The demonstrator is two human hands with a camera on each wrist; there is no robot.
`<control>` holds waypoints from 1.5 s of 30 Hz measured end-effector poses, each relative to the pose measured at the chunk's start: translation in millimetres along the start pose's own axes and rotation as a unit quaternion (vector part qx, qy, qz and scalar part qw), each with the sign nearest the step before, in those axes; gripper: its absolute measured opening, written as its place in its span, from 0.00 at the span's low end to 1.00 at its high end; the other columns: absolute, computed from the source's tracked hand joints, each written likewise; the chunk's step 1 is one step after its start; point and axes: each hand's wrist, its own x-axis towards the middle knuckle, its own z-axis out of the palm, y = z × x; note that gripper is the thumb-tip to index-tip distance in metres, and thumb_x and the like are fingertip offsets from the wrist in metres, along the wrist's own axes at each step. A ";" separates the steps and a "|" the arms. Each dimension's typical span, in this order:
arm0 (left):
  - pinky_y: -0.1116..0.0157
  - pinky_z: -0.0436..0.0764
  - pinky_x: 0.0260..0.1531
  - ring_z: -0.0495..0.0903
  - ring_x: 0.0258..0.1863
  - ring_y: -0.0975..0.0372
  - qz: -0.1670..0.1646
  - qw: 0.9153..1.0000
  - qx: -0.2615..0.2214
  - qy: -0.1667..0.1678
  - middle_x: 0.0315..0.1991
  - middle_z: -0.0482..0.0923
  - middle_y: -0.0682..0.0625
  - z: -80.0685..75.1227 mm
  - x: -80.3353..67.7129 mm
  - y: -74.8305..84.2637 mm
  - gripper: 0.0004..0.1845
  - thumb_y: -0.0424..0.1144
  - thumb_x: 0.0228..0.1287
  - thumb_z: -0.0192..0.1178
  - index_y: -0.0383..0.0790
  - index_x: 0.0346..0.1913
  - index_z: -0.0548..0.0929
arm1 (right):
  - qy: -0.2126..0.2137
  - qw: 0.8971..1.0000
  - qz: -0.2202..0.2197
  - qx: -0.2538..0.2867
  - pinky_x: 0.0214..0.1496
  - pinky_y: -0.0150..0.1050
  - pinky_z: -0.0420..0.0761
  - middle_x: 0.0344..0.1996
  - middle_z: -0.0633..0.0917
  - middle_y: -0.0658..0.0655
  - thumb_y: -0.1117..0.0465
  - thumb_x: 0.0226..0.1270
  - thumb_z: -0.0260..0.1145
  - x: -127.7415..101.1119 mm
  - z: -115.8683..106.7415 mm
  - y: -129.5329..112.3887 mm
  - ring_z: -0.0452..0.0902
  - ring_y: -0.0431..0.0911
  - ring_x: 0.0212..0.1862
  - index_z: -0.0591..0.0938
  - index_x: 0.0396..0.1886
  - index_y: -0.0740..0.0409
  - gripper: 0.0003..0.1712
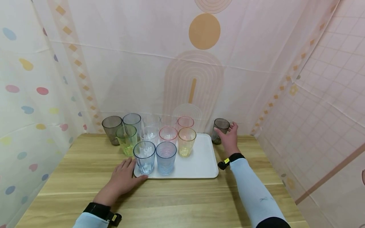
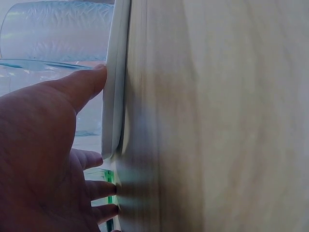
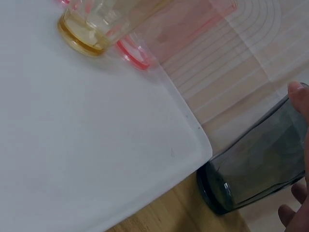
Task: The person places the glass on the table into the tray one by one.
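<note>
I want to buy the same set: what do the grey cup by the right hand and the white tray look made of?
Grey cup: smoky see-through plastic or glass, glossy; the look leaves it open. White tray: likely matte plastic, with a smooth moulded rounded rim.

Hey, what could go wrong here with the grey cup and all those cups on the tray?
The right hand grips the grey cup close to the white tray corner, so it might knock the rim. The left hand presses the tray's near corner; a shove could topple the crowded blue cups.
</note>
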 end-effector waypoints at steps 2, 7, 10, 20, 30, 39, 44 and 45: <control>0.22 0.59 0.74 0.56 0.79 0.22 0.002 1.000 0.001 0.002 0.81 0.57 0.19 1.0 0.1 -0.2 0.59 0.71 0.71 0.67 0.23 0.81 0.65 | -0.011 1.000 0.001 -0.007 0.84 0.57 0.66 0.84 0.61 0.65 0.43 0.71 0.81 1.6 -0.6 0.3 0.59 0.61 0.83 0.49 0.90 0.52 0.64; 0.23 0.59 0.75 0.57 0.79 0.22 0.006 1.000 0.000 0.008 0.81 0.57 0.19 2.7 -0.2 -0.4 0.59 0.72 0.70 0.67 0.23 0.81 0.65 | -0.049 0.999 -0.009 -0.014 0.82 0.58 0.68 0.81 0.66 0.66 0.45 0.75 0.78 3.0 -4.4 -0.7 0.63 0.61 0.81 0.54 0.89 0.57 0.58; 0.22 0.59 0.74 0.57 0.79 0.22 0.005 1.000 -0.004 0.010 0.81 0.57 0.19 2.2 -0.4 0.1 0.59 0.72 0.70 0.68 0.23 0.82 0.65 | -0.060 0.998 -0.007 -0.014 0.81 0.57 0.69 0.80 0.67 0.65 0.44 0.76 0.78 2.1 -7.0 -2.6 0.63 0.61 0.80 0.55 0.88 0.57 0.56; 0.23 0.58 0.75 0.57 0.79 0.22 0.005 1.000 -0.001 0.014 0.81 0.57 0.19 -0.3 0.3 -1.8 0.59 0.71 0.70 0.68 0.23 0.82 0.65 | -0.056 0.998 -0.023 0.001 0.80 0.58 0.70 0.78 0.68 0.66 0.49 0.75 0.79 -13.5 -17.3 -10.4 0.63 0.61 0.79 0.58 0.86 0.58 0.54; 0.23 0.60 0.74 0.58 0.78 0.22 0.010 1.000 0.002 0.017 0.80 0.58 0.19 1.7 0.6 -0.7 0.59 0.72 0.70 0.68 0.23 0.81 0.66 | -0.071 0.995 -0.064 0.006 0.77 0.58 0.70 0.73 0.72 0.68 0.57 0.74 0.80 -58.3 -25.7 -23.9 0.67 0.60 0.76 0.61 0.82 0.64 0.49; 0.23 0.59 0.74 0.58 0.79 0.22 0.008 1.000 0.001 0.014 0.81 0.58 0.19 1.7 0.7 -0.9 0.59 0.71 0.70 0.68 0.23 0.81 0.65 | -0.115 0.991 -0.063 0.001 0.76 0.60 0.69 0.75 0.74 0.68 0.63 0.74 0.79 -111.8 -2.7 -32.0 0.68 0.60 0.78 0.62 0.82 0.63 0.47; 0.22 0.59 0.74 0.57 0.79 0.22 0.006 1.000 -0.002 0.009 0.81 0.57 0.19 1.1 0.5 -0.6 0.59 0.72 0.70 0.68 0.23 0.81 0.65 | -0.133 0.989 -0.069 0.001 0.75 0.58 0.73 0.74 0.75 0.64 0.62 0.71 0.81 -134.6 13.3 -35.0 0.71 0.58 0.75 0.64 0.82 0.60 0.48; 0.22 0.59 0.74 0.57 0.79 0.22 0.006 1.000 -0.003 0.009 0.81 0.57 0.19 1.4 0.7 -1.0 0.59 0.72 0.70 0.68 0.24 0.82 0.65 | -0.135 0.988 -0.071 -0.003 0.74 0.59 0.74 0.73 0.75 0.65 0.62 0.71 0.82 -138.2 16.1 -36.6 0.72 0.59 0.74 0.64 0.81 0.61 0.48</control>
